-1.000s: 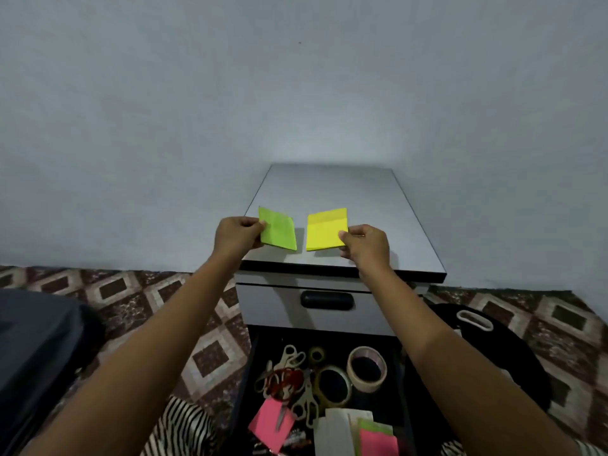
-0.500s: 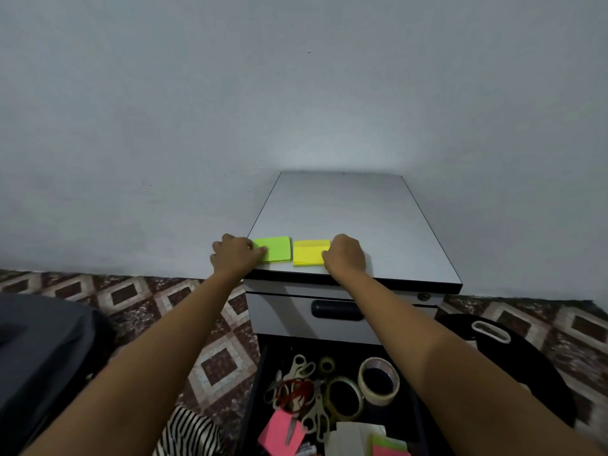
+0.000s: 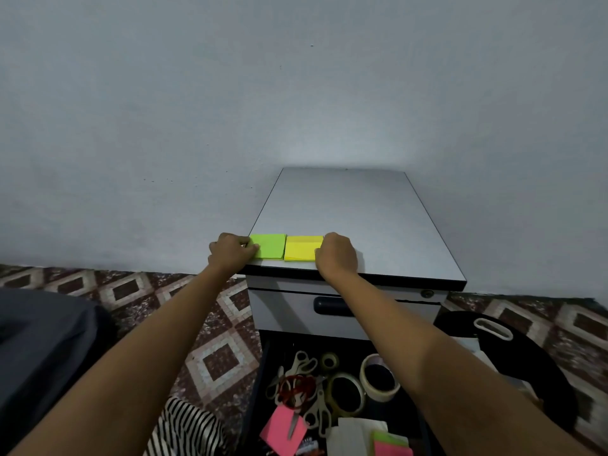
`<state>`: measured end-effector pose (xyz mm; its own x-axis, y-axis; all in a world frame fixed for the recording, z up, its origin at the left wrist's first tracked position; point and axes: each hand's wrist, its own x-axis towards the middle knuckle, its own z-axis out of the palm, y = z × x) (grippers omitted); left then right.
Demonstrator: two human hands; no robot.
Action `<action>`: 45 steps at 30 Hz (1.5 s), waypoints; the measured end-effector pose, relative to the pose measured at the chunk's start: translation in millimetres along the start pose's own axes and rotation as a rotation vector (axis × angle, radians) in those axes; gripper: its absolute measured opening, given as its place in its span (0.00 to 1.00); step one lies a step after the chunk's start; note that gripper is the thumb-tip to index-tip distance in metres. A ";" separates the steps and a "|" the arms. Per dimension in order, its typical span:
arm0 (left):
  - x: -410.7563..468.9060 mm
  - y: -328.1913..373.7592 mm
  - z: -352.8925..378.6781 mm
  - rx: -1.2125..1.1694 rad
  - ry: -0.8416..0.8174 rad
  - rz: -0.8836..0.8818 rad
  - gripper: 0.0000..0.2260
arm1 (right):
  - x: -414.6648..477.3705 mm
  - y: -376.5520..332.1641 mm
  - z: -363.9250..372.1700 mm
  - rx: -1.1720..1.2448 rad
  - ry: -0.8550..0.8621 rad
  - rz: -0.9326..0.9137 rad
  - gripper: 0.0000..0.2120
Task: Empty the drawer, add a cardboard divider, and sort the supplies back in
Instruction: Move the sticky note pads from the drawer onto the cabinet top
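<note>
Nearest us the drawer (image 3: pixel 263 373) hung open, far from emptied, with scissors (image 3: pixel 304 360), a tape roll (image 3: pixel 381 394) and pink notes (image 3: pixel 283 429) lying in it. That was our worry. Anything slipping off the cabinet's lip above could have dropped straight back in among them, or onto the floor. A sheet clinging to a fingertip on release would have done it, or a forearm brushing past on the reach down.

Up at that lip, our left hand (image 3: pixel 230 253) had its thumb and curled fingers pinched on the left edge of the green pad (image 3: pixel 271 246). Our right hand (image 3: pixel 337 255), knuckles up, had its fingers curled onto the right edge of the yellow pad (image 3: pixel 302 248), fingertips mostly hidden. Both pads lay flat, just beside each other between the two hands, at the front left corner. Beyond them the cabinet top (image 3: pixel 362 218) ran back to the wall, and we judged that a safer spot.
</note>
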<state>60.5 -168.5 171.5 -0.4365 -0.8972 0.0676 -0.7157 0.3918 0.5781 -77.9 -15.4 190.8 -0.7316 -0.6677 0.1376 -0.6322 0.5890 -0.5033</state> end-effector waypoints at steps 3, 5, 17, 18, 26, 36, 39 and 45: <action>-1.8 -3.2 4.6 -0.012 0.025 0.017 0.16 | -1.2 -2.0 1.4 -0.019 0.002 0.020 0.14; -3.4 -4.4 7.1 -0.018 0.039 0.031 0.17 | -1.0 -2.7 2.3 -0.014 0.003 0.028 0.12; -68.3 21.8 18.8 -0.193 0.410 0.310 0.16 | -38.1 30.1 -17.0 0.366 0.102 -0.188 0.12; -81.6 22.5 26.9 -0.229 0.426 0.403 0.15 | -51.4 39.9 -17.0 0.417 0.112 -0.200 0.10; -171.7 7.8 116.3 -0.236 -0.057 0.511 0.08 | -142.2 142.5 34.8 0.416 -0.115 -0.018 0.07; -224.2 -22.0 221.1 -0.026 -0.706 0.122 0.11 | -171.7 237.2 103.3 -0.122 -0.627 0.037 0.16; -235.3 -24.4 230.7 -0.003 -0.759 0.081 0.11 | -170.7 242.6 116.2 -0.277 -0.773 0.040 0.18; -244.7 -32.2 235.6 0.005 -0.815 0.055 0.13 | -173.4 246.6 132.8 -0.372 -0.847 0.013 0.20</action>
<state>62.0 86.4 -55.3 -0.7292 -0.4473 -0.5180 -0.6833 0.4334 0.5876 -73.1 185.1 -70.4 -0.4013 -0.6836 -0.6096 -0.7737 0.6092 -0.1739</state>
